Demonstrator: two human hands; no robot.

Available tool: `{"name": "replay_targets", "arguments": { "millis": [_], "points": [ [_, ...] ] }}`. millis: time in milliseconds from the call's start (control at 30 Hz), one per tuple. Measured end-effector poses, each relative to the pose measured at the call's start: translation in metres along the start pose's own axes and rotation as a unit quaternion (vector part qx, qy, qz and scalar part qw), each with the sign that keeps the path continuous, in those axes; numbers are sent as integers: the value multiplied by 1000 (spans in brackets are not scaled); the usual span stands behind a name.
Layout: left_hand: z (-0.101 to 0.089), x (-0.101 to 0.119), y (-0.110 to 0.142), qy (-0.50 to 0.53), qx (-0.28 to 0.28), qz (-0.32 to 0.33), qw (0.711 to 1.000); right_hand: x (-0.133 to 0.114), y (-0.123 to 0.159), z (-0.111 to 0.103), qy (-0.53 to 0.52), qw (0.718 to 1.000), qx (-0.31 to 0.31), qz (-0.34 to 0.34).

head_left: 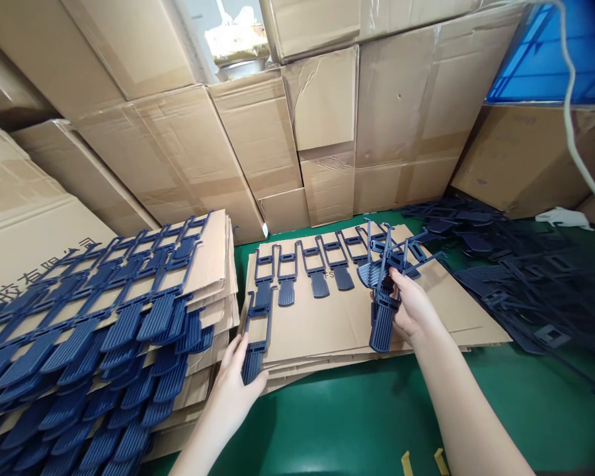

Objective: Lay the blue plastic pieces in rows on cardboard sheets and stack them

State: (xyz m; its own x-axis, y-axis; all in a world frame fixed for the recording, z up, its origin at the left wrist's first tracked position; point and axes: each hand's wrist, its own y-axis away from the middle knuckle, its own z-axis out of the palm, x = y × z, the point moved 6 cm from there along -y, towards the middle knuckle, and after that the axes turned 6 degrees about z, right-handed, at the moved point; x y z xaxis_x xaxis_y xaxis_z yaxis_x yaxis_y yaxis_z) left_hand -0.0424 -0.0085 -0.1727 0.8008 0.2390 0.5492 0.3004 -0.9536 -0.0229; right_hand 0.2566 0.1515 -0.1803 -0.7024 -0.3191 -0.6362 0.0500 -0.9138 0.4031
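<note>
My left fingers (244, 369) curl loosely around the ribbed end of a blue part (258, 334) at the near left corner of the cardboard (302, 337), while my right fingers (399, 301) close on a bunch of blue parts (384, 291) above it, right of the row lying flat (320, 264).

"How do the blue parts (320, 284) look?"
"Like matt plastic, with ribbed paddles."
"And the stacked sheets (312, 330)?"
"Brown cardboard, mostly smooth. The boxes (401, 112) look the same, under shiny tape."
"The desk (327, 423)?"
"Green, smooth, slightly glossy."
</note>
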Motion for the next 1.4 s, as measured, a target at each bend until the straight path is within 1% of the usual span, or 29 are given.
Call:
{"name": "replay_targets", "arguments": {
  "millis": [233, 467, 567, 800, 1100, 1200, 1267, 1333, 1400],
  "points": [
    [-5, 3, 0, 1, 3, 6, 1000, 2, 0, 0, 16, 1000, -9, 4],
    [-3, 8, 2, -78, -59, -32, 995, 5, 1, 2, 27, 999, -18, 15],
    [-2, 12, 1, -97, -75, -36, 992, 7, 0, 3, 33, 999, -27, 16],
    [-6, 12, 0, -115, -85, -41, 989, 9, 0, 4, 28, 999, -43, 20],
    [-3, 15, 3, -150, -100, -61, 982, 15, -2, 5, 38, 998, -50, 23],
    [-3, 19, 5, -156, -90, -38, 983, 16, 1, 9, 45, 997, -55, 31],
    [-8, 19, 10, -165, -71, -28, 983, 17, 3, 11, 49, 997, -54, 36],
    [-19, 15, 20, -173, -34, -37, 984, 19, 4, 12, 58, 996, -54, 42],
    [-32, 14, 34, -156, 18, -33, 987, 22, 5, 14, 75, 994, -66, 49]
  ]
}}
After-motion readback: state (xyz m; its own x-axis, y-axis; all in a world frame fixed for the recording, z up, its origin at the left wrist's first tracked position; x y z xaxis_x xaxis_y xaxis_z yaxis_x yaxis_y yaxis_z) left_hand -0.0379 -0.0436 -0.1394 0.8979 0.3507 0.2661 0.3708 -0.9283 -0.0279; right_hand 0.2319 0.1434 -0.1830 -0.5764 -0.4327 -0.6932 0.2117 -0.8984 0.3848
